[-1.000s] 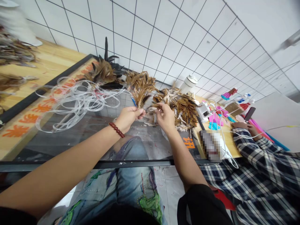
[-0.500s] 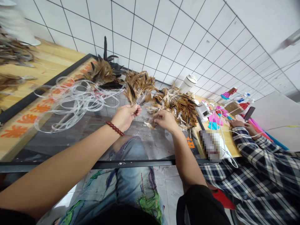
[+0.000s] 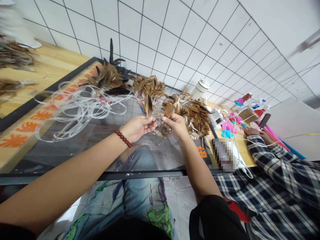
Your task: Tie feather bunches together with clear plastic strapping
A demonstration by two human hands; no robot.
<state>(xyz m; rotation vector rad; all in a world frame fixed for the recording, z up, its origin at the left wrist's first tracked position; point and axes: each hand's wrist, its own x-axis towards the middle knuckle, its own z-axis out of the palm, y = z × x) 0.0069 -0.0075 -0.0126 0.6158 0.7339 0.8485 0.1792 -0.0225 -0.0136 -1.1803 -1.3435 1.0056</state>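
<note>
My left hand [image 3: 140, 128], with a red bead bracelet [image 3: 123, 138] on its wrist, pinches the base of a dark-striped brown feather [image 3: 148, 106] that points away from me. Close by on the right, my right hand [image 3: 177, 127] is closed with thumb and fingertips on a brown feather [image 3: 169, 108], slightly blurred. The two sets of fingertips are almost together over the dark glossy board [image 3: 100, 146]. Behind them lie a brown feather bundle [image 3: 152, 83] and, to the right, a larger feather pile [image 3: 196, 113]. Whether each hand holds one feather or more is too small to tell.
Loops of clear flat strip [image 3: 77, 113] lie on the left, near another feather bunch [image 3: 108, 78] with black plumes. A white cup [image 3: 200, 88] stands by the tiled wall. Rightward are a phone-like blurred object [image 3: 222, 155], cables, and a co-worker's plaid sleeve [image 3: 265, 150].
My right hand has come up from the loose feathers toward my left hand and now has a brown feather in its fingertips. The feather at my left hand stands more upright.
</note>
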